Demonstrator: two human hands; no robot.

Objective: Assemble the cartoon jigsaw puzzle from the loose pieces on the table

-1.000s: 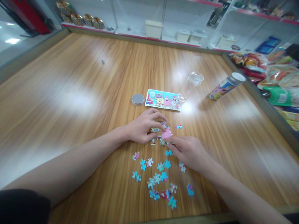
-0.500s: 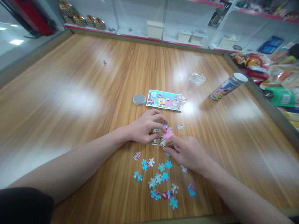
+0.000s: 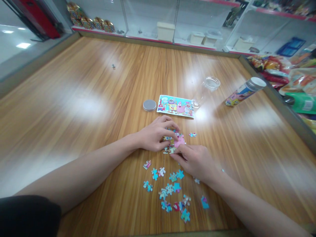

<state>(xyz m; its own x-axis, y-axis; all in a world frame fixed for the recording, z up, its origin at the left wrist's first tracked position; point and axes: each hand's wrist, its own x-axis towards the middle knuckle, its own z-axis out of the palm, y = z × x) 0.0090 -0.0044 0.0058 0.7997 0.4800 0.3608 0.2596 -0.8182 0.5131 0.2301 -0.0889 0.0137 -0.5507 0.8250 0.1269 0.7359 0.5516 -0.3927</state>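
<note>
A partly joined jigsaw puzzle (image 3: 179,141) with pink and yellow cartoon figures lies on the table, partly hidden under my fingers. My left hand (image 3: 158,133) rests over its left side, fingers spread and curved, with the fingertips touching it. At the lower right edge, my right hand (image 3: 194,158) is closed in a pinch on a puzzle piece (image 3: 172,150), mostly covered by the fingertips, which sits against the joined part. Several loose puzzle pieces (image 3: 169,188) lie scattered nearer to me. One more loose piece (image 3: 192,134) is right of the joined part.
Beyond my hands lie a picture card (image 3: 175,106) and a round grey lid (image 3: 149,105). Farther right are a clear plastic container (image 3: 211,83) on its side and a printed tube (image 3: 244,92). Packaged goods (image 3: 274,70) border the table's right edge; shelves (image 3: 187,36) stand behind.
My right fingertips have moved slightly left, and the piece in them now lies against the lower edge of the joined puzzle. My left hand keeps its place; the whole view has shifted a little.
</note>
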